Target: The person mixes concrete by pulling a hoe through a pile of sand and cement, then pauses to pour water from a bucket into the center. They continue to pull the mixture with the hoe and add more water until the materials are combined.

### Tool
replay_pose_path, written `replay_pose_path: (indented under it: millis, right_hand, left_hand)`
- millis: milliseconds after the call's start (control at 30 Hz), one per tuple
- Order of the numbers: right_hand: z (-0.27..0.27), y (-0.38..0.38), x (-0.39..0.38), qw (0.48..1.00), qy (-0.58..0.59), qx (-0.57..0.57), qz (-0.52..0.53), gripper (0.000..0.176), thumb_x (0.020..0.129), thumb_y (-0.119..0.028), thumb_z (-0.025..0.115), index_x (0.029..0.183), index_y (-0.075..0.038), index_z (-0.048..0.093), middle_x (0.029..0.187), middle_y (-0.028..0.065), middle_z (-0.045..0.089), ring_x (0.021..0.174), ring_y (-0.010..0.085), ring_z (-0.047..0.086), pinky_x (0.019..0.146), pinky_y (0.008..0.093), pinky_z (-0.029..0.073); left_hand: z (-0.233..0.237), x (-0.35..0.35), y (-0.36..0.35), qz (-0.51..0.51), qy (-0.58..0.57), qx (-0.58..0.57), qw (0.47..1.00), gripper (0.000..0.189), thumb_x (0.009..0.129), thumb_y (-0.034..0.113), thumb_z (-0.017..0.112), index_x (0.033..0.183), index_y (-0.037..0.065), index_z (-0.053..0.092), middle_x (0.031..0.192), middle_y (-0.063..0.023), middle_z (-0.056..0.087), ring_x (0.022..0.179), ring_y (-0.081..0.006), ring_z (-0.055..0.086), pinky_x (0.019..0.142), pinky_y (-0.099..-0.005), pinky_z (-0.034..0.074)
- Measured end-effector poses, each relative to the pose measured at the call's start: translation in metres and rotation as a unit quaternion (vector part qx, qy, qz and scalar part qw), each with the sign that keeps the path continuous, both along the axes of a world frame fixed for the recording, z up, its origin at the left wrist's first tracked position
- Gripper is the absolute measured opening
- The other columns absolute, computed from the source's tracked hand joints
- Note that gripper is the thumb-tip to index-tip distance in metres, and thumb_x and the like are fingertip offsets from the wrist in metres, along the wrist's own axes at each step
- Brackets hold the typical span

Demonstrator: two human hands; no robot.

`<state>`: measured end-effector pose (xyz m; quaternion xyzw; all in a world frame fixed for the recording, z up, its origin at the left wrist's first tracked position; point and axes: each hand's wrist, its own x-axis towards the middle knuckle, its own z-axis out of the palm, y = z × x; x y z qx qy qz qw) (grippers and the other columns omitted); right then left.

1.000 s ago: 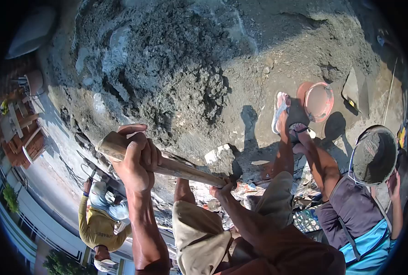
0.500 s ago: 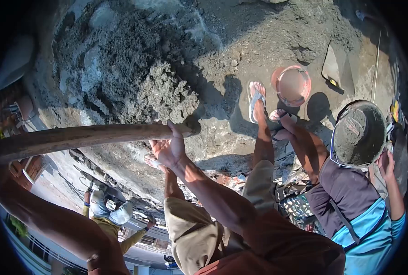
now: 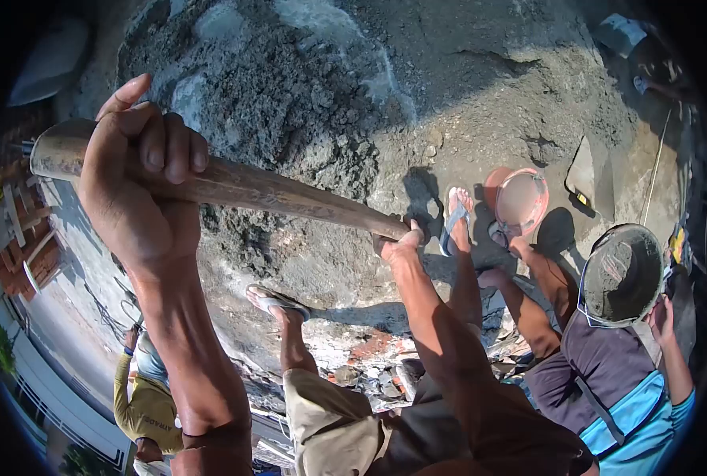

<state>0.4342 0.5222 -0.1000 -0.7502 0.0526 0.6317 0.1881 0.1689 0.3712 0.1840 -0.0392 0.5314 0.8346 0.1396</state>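
Note:
A long wooden tool handle (image 3: 282, 193) slants across my view, its thick end at the upper left and its thinner end near the middle. My left hand (image 3: 135, 170) is wrapped around it close to the thick end, with one finger sticking out. Around the thinner end my right hand (image 3: 401, 240) is closed. The tool's working head cannot be made out. Behind the handle lies a heap of wet grey mortar (image 3: 290, 103) on the ground.
At right a person in a blue and dark top (image 3: 607, 373) holds a bucket of mortar (image 3: 623, 274). An orange bucket (image 3: 522, 200) stands near their feet, with a grey sheet-like piece (image 3: 591, 178) beyond it. A co-worker in yellow (image 3: 149, 408) is at lower left, near stacked bricks (image 3: 20, 234).
The handle has swung from nearly level to slanting down rightward. My right hand has gone from open palm to closed around it, farther right. My left hand has come into view higher up.

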Motion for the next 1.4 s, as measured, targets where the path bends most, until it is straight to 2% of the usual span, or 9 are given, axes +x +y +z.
replay_pose_path:
  millis: [300,367,433,500,567,633,767,1033,1400]
  right_hand:
    - [0.085,-0.066,-0.156,0.933,0.239,0.083,0.256,0.017,0.081,-0.018,0.059,0.082,-0.006,0.047,0.069,0.0052,0.050,0.066,0.0211,0.054,0.066,0.0358,0.052]
    - [0.111,-0.102,-0.142,0.894,0.231,0.115,0.367,0.019,0.081,-0.019,0.059,0.086,-0.003,0.049,0.070,0.0068,0.053,0.066,0.0221,0.057,0.066,0.0364,0.052]
    - [0.143,-0.120,-0.132,0.832,0.226,0.104,0.496,0.022,0.080,-0.019,0.061,0.088,0.000,0.052,0.071,0.0092,0.056,0.066,0.0231,0.060,0.066,0.0370,0.051]
    - [0.162,-0.135,-0.123,0.790,0.215,0.152,0.554,0.020,0.082,-0.016,0.059,0.088,0.002,0.054,0.072,0.0118,0.057,0.064,0.0247,0.059,0.066,0.0383,0.051]
    - [0.179,-0.129,-0.125,0.749,0.192,0.231,0.591,0.021,0.080,-0.016,0.062,0.089,0.001,0.056,0.067,0.0111,0.060,0.059,0.0209,0.060,0.058,0.0313,0.049]
    - [0.227,-0.120,-0.156,0.680,0.211,0.307,0.631,0.020,0.083,-0.015,0.058,0.093,0.002,0.055,0.064,0.0094,0.057,0.056,0.0201,0.058,0.055,0.0306,0.048]
    - [0.242,-0.086,-0.250,0.617,0.353,0.346,0.612,0.018,0.084,-0.013,0.059,0.092,0.003,0.055,0.065,0.0057,0.052,0.055,0.0138,0.054,0.047,0.0276,0.046]
    - [0.011,-0.149,-0.205,0.433,0.053,0.252,0.864,0.022,0.077,-0.013,0.063,0.086,0.007,0.058,0.061,0.0077,0.056,0.046,0.0145,0.055,0.043,0.0292,0.047]
    - [0.137,-0.153,-0.155,0.470,0.165,0.244,0.832,0.016,0.079,-0.005,0.061,0.086,0.000,0.048,0.062,0.0030,0.048,0.043,0.0105,0.047,0.037,0.0266,0.040]
  left_hand:
    - [0.000,0.167,-0.301,0.447,0.048,-0.010,0.893,0.038,0.094,0.014,0.048,0.124,-0.008,0.042,0.065,-0.0010,0.037,0.054,-0.0114,0.037,0.054,-0.0257,0.037]
    - [-0.076,0.264,-0.378,0.690,-0.117,-0.248,0.670,0.035,0.092,0.016,0.053,0.122,0.000,0.046,0.072,-0.0057,0.047,0.070,-0.0226,0.058,0.062,-0.0294,0.048]
    - [-0.125,0.338,-0.352,0.718,-0.139,-0.356,0.582,0.028,0.095,0.019,0.047,0.114,0.000,0.055,0.087,-0.0111,0.060,0.082,-0.0274,0.062,0.076,-0.0397,0.049]
    - [-0.155,0.431,-0.362,0.493,-0.198,-0.680,0.506,0.041,0.099,0.028,0.036,0.101,-0.001,0.064,0.100,-0.0149,0.065,0.087,-0.0292,0.061,0.094,-0.0464,0.040]
    - [-0.114,0.425,-0.295,0.312,-0.229,-0.754,0.531,0.056,0.100,0.033,0.025,0.094,-0.003,0.067,0.097,-0.0152,0.068,0.088,-0.0291,0.061,0.106,-0.0433,0.027]
    - [-0.097,0.422,-0.236,0.249,-0.290,-0.592,0.710,0.060,0.100,0.032,0.020,0.089,-0.002,0.067,0.083,-0.0125,0.069,0.085,-0.0273,0.062,0.108,-0.0371,0.022]
    - [-0.097,0.400,-0.142,-0.081,-0.135,-0.444,0.882,0.032,0.070,0.024,0.073,0.088,0.000,0.061,0.071,-0.0208,0.061,0.072,-0.0415,0.061,0.063,-0.0439,0.047]
    - [-0.129,0.523,0.021,-0.061,-0.493,-0.290,0.818,0.037,0.078,0.035,0.072,0.090,0.001,0.063,0.076,-0.0215,0.065,0.073,-0.0373,0.066,0.061,-0.0425,0.051]
    - [-0.078,0.571,0.007,-0.063,-0.482,-0.255,0.836,0.037,0.078,0.024,0.069,0.107,0.003,0.066,0.084,-0.0219,0.067,0.088,-0.0314,0.067,0.079,-0.0430,0.051]
